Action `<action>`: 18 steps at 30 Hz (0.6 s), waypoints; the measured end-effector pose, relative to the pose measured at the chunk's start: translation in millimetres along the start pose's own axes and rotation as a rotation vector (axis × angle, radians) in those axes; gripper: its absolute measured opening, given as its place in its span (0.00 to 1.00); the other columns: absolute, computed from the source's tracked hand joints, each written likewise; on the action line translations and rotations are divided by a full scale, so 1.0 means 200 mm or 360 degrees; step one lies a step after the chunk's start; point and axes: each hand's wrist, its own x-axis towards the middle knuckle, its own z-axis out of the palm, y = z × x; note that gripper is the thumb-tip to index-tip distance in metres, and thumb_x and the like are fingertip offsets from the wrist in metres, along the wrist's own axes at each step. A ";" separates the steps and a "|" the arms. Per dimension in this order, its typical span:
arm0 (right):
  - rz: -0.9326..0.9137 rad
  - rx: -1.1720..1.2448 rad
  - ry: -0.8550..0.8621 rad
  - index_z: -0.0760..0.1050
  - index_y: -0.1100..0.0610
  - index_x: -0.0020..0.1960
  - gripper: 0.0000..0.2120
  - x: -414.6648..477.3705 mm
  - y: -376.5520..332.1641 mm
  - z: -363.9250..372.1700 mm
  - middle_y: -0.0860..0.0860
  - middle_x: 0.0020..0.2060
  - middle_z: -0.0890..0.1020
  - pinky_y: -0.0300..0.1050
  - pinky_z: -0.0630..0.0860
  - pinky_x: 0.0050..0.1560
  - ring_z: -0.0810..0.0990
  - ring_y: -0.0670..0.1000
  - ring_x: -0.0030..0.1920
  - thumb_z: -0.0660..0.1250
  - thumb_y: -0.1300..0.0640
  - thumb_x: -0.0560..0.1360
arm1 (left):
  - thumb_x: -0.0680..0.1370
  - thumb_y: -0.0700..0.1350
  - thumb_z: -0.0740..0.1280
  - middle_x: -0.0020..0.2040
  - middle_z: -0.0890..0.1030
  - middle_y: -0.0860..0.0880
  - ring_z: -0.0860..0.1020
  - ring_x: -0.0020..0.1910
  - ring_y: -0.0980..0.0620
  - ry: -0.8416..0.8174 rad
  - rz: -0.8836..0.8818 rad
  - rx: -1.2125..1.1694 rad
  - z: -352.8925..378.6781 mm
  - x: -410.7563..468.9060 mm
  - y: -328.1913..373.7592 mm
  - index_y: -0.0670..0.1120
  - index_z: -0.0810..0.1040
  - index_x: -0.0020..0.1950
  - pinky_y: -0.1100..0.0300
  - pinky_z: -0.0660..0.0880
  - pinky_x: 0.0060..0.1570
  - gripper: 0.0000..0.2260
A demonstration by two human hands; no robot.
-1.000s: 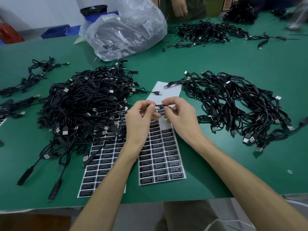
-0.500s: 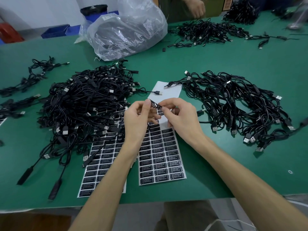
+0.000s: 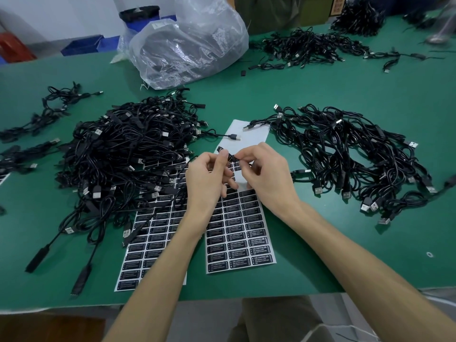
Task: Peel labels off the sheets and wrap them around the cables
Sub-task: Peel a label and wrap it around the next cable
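Two hands meet mid-frame, a little above centre: left hand (image 3: 207, 180) and right hand (image 3: 267, 174), both w/ thumb + forefinger tips pinching one small black label (image 3: 225, 154), other fingers loosely curled beneath. Step in hand, as I read it: the wrap stage, i.e. label already off its backing and being folded round a cable. The cable under the fingertips is mostly hidden, so can't tell how far round the label sits or whether its ends meet. Label is right between the two sets of fingertips, lifted off the bench (image 3: 345, 243), directly over the top part of the right sheet (image 3: 240, 233), whose upper rows look bare white and lower rows full. Left sheet (image 3: 148, 245) lies beside it toward lower left, partly under the left forearm and the edge of the left pile (image 3: 128, 154) of cables; right pile (image 3: 345, 154) is well apart at centre right. Next move prob. calls for pressing the sticky ends flat together w/ edges lined up and no creases, then dropping the cable on a pile and reaching for a fresh label in the top filled row, just below the hands. Which pile is done vs. undone: can't tell. Task looks far from finished, w/ many labels left on both sheets.
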 end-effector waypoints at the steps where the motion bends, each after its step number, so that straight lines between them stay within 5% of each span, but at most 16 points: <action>1: -0.0015 -0.0025 -0.0004 0.83 0.57 0.54 0.07 0.00 0.00 0.00 0.49 0.47 0.81 0.35 0.75 0.44 0.76 0.39 0.37 0.69 0.65 0.79 | 0.84 0.52 0.66 0.32 0.82 0.45 0.80 0.24 0.48 0.0003 0.0006 0.0019 0.00 0.00 0.00 0.40 0.78 0.47 0.60 0.69 0.20 0.15; 12: -0.0006 -0.0023 -0.0008 0.80 0.56 0.55 0.07 0.00 0.02 0.01 0.46 0.49 0.79 0.37 0.74 0.45 0.75 0.36 0.39 0.68 0.65 0.80 | 0.82 0.47 0.70 0.34 0.82 0.47 0.80 0.32 0.50 -0.0139 -0.0215 -0.0370 -0.02 0.01 0.02 0.41 0.80 0.46 0.63 0.71 0.25 0.10; 18: 0.0114 0.0083 0.0037 0.77 0.48 0.52 0.09 0.01 0.03 0.00 0.43 0.46 0.80 0.46 0.81 0.42 0.77 0.40 0.36 0.66 0.62 0.80 | 0.80 0.46 0.72 0.43 0.83 0.47 0.81 0.43 0.50 -0.0312 -0.0250 -0.0641 -0.02 0.02 0.05 0.44 0.81 0.51 0.62 0.74 0.34 0.06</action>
